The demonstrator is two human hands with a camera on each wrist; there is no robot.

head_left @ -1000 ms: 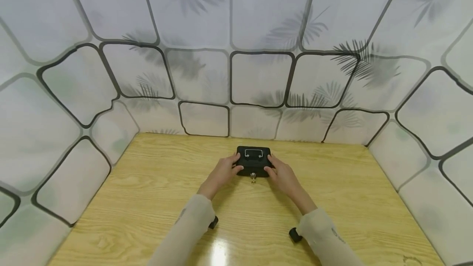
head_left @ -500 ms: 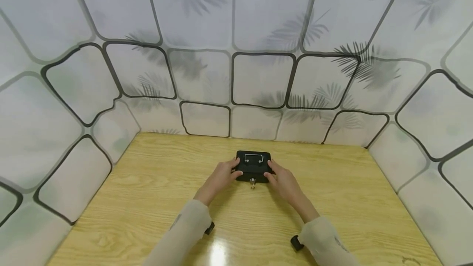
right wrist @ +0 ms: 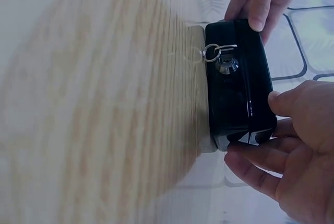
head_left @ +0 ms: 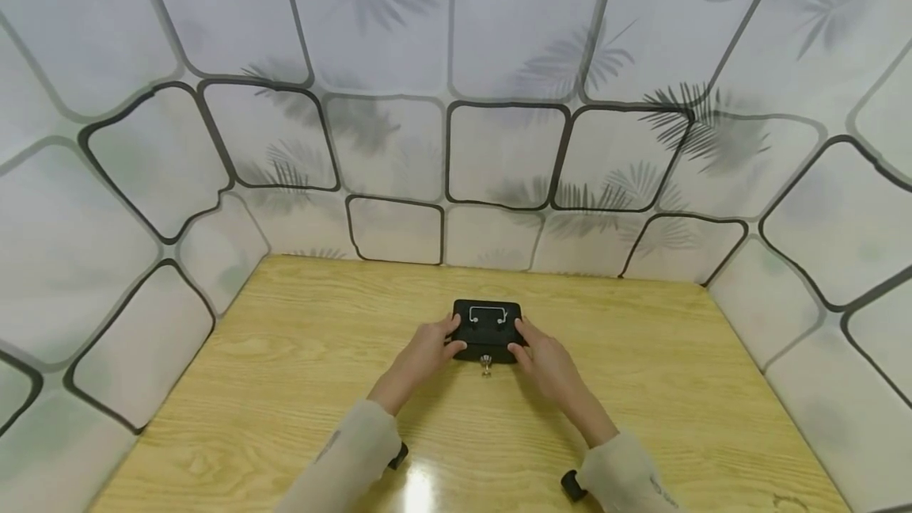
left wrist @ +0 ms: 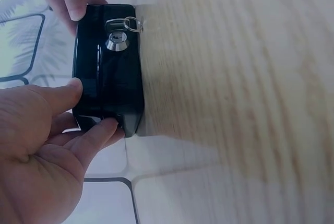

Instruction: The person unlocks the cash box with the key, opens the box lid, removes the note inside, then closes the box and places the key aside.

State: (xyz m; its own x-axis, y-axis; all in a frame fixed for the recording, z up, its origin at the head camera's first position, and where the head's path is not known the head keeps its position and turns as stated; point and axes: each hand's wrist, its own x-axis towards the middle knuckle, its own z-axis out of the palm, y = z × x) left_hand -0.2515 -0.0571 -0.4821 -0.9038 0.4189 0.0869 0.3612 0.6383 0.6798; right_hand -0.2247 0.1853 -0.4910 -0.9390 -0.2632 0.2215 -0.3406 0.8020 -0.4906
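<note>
A small black cash box [head_left: 488, 331] with a folded wire handle [head_left: 488, 313] on its lid sits on the wooden table. Its front faces me, and a silver lock with a key and ring [head_left: 486, 365] sticks out of it. My left hand [head_left: 420, 359] grips the box's left end, thumb at the front top edge and fingers along the side. The right hand [head_left: 552, 362] holds the opposite end in the same way. In the left wrist view the lid of the box [left wrist: 107, 72] is closed, and a key ring [left wrist: 133, 24] hangs at the lock.
The yellow wood-grain table [head_left: 321, 355] reaches back to a patterned fabric wall [head_left: 499, 157], with more fabric rising on both sides. Dark wrist devices [head_left: 572, 486] show below each cream sleeve.
Both hands have drawn the cash box a little toward me across the table, away from the back wall. Their hold on its ends looks the same.
</note>
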